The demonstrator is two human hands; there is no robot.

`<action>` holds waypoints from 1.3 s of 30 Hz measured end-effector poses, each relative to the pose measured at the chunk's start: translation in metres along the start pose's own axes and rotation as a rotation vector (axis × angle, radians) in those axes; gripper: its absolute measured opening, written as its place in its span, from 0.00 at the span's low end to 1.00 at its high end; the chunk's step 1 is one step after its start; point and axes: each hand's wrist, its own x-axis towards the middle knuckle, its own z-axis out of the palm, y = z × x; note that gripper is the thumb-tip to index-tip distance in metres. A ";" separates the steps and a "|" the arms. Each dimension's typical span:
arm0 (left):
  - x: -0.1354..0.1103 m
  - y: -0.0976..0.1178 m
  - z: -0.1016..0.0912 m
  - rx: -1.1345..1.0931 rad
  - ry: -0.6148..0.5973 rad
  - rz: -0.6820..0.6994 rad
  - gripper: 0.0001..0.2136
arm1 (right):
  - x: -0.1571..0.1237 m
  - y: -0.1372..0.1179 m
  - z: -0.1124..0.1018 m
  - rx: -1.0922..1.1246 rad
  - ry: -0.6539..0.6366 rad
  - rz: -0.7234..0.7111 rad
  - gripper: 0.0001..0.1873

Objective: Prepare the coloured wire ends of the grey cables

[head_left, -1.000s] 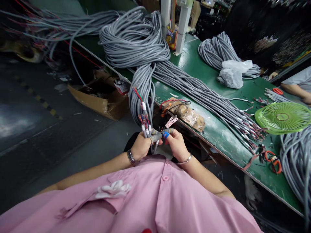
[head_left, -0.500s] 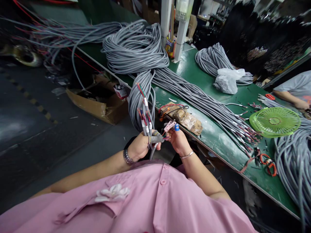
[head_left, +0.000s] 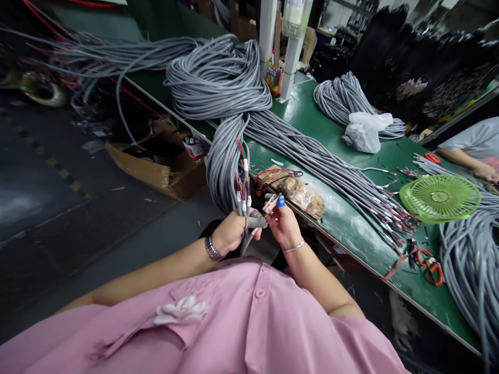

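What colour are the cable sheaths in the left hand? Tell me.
Grey: the cable sheaths in the left hand, seen best in the head view.

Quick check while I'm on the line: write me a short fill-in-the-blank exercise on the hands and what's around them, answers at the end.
1. The left hand grips several cables whose outer jackets are ____.
2. The thumb cover on the right hand is ____.
3. The fan is coloured ____.
4. The flower on the pink shirt is ____.

Missing words: grey; blue; green; white.
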 end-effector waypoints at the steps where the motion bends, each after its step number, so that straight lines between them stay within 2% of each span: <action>1: 0.001 -0.001 0.000 0.010 0.004 -0.004 0.08 | 0.000 0.000 0.001 -0.005 0.002 -0.005 0.23; 4: 0.002 -0.004 0.000 0.025 0.008 -0.010 0.08 | -0.001 -0.002 0.003 -0.023 0.011 0.004 0.24; 9: -0.003 -0.001 -0.001 0.021 0.017 -0.001 0.09 | -0.002 -0.006 0.000 0.030 0.028 0.112 0.27; 13: -0.014 0.000 -0.002 0.017 0.034 0.019 0.07 | -0.006 -0.010 -0.003 0.046 -0.048 0.180 0.29; 15: -0.018 -0.001 -0.001 0.017 0.044 0.048 0.07 | -0.008 -0.011 -0.002 0.053 -0.077 0.171 0.26; 19: -0.017 -0.003 0.001 0.003 0.080 0.084 0.09 | -0.009 -0.008 -0.001 -0.001 -0.054 0.050 0.19; 22: -0.013 -0.002 0.002 -0.025 0.089 0.081 0.08 | -0.007 -0.003 -0.003 -0.028 -0.036 0.009 0.21; 27: -0.006 -0.002 0.000 -0.070 0.103 0.046 0.08 | 0.001 0.004 -0.008 0.003 -0.067 0.051 0.26; 32: -0.003 -0.005 -0.002 -0.083 0.120 0.032 0.05 | 0.008 0.005 -0.007 0.158 -0.090 0.137 0.24; 39: -0.003 -0.009 -0.003 -0.077 0.129 0.039 0.04 | 0.012 0.007 0.000 0.275 -0.028 0.086 0.20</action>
